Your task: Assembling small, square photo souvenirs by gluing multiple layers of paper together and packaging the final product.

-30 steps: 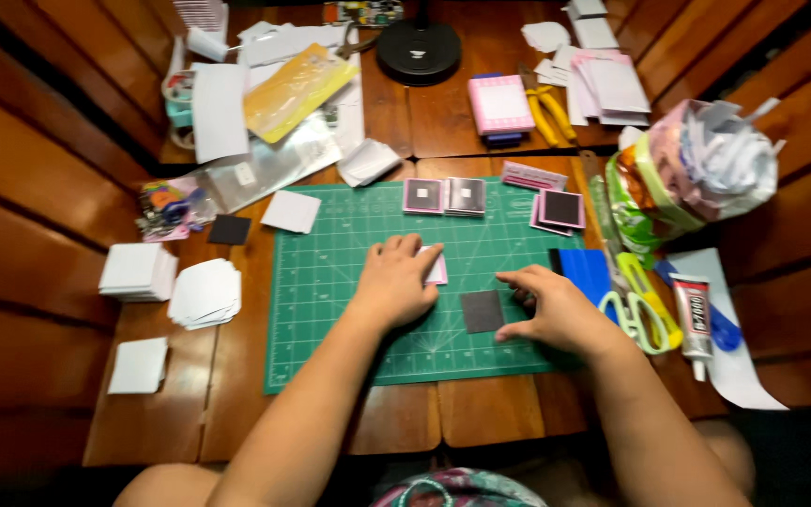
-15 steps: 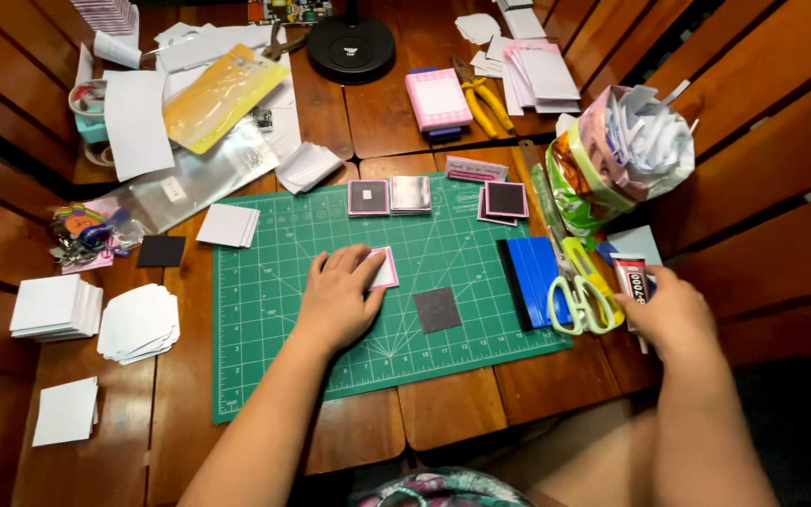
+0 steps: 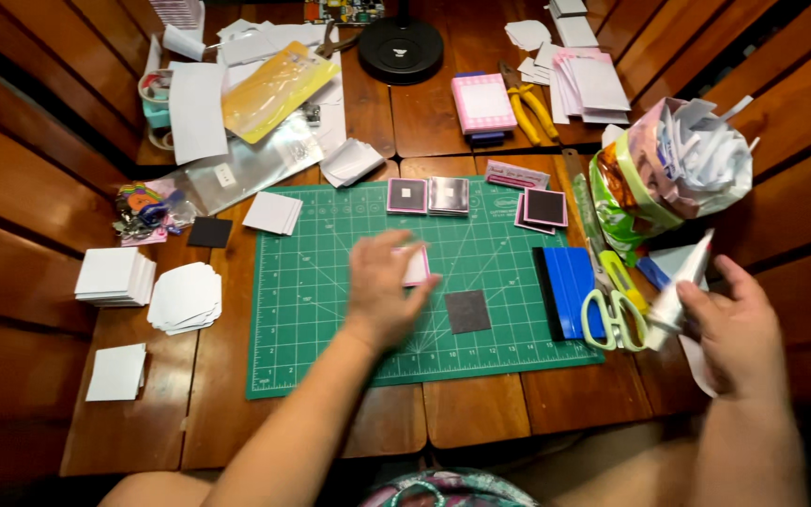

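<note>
My left hand [image 3: 382, 286] lies flat on the green cutting mat [image 3: 302, 329], pressing on a small pink-edged square card [image 3: 417, 267]. A loose black square [image 3: 467, 311] sits on the mat just right of that hand. My right hand [image 3: 734, 329] is off the mat's right side, above the wooden table, gripping a white glue tube [image 3: 680, 291] that points up and to the right. Yellow-handled scissors [image 3: 615, 305] and a blue scraper [image 3: 572, 291] lie between my two hands.
Finished pink-and-black squares [image 3: 429, 195] line the mat's far edge. White card stacks [image 3: 114, 276] sit at left. A bag full of paper scraps [image 3: 678, 169] stands at right. A black lamp base [image 3: 400, 49], pink box [image 3: 484, 101] and yellow pliers [image 3: 527, 108] are at the back.
My right hand left the black square, moved right past the scissors and picked up the white glue tube. The left hand stayed on the pink card.
</note>
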